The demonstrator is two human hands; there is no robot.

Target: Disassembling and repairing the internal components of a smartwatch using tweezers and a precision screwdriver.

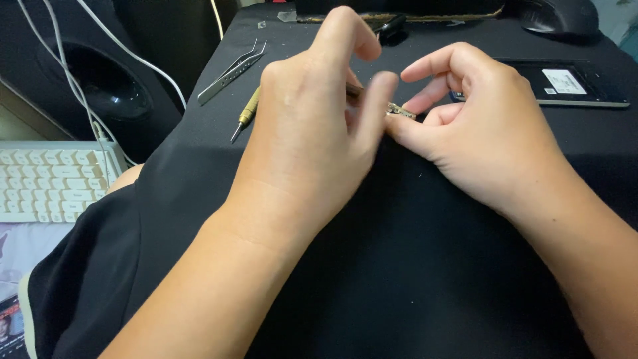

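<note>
My two hands meet over a black cloth (412,266) on a dark table. My left hand (312,133) is curled, its thumb and fingers closed around a thin tool whose tip points right; most of it is hidden. My right hand (478,133) pinches a small metallic part (401,110) between thumb and forefinger, right at the tool's tip. The part is tiny and half covered by fingertips.
Metal tweezers (232,70) and a small brass-handled screwdriver (245,118) lie at the upper left. A dark flat device with a white label (565,83) lies at the upper right, a black mouse (558,16) behind it. A white keyboard (50,179) sits left, with white cables (73,86).
</note>
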